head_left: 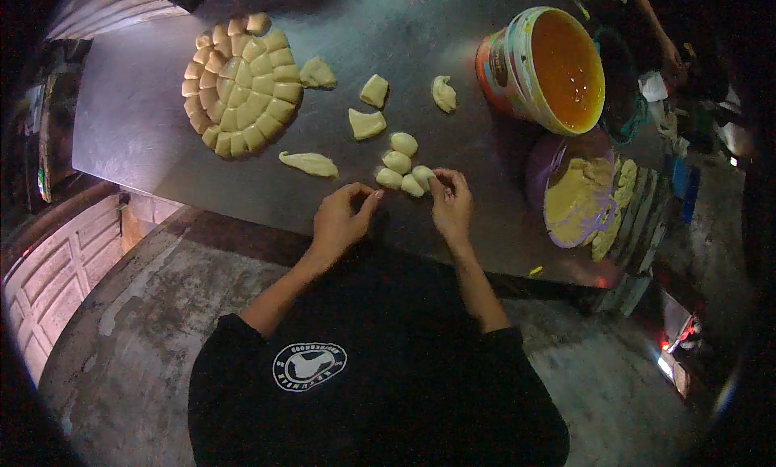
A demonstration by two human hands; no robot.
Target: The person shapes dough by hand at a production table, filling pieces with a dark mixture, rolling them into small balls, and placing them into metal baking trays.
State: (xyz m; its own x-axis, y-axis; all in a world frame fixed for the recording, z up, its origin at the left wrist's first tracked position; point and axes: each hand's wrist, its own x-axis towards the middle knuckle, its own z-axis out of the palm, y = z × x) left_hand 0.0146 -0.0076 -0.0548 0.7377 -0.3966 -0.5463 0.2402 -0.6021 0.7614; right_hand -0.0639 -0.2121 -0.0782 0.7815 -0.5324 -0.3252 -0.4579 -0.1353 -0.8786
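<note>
Several smooth, pale, egg-shaped balls (397, 161) sit in a tight cluster on the metal table (339, 212), in front of me. My right hand (451, 202) is at the cluster's right side, its thumb and fingers closed against the rightmost ball (422, 176). Just left of the cluster, my left hand (346, 215) has thumb and forefinger pinched together; whatever is between them is too small to make out. Beyond the hands lie loose pieces of dough (367, 124) and a long tapered dough strip (309, 164).
A round slab of dough (242, 87), scored into many small pieces, lies at the far left. On the right stands a tilted bucket (508, 71) of orange liquid. Beside it is a purple bowl (543, 172) with a yellow mass. A person's arm (659, 30) shows at the upper right.
</note>
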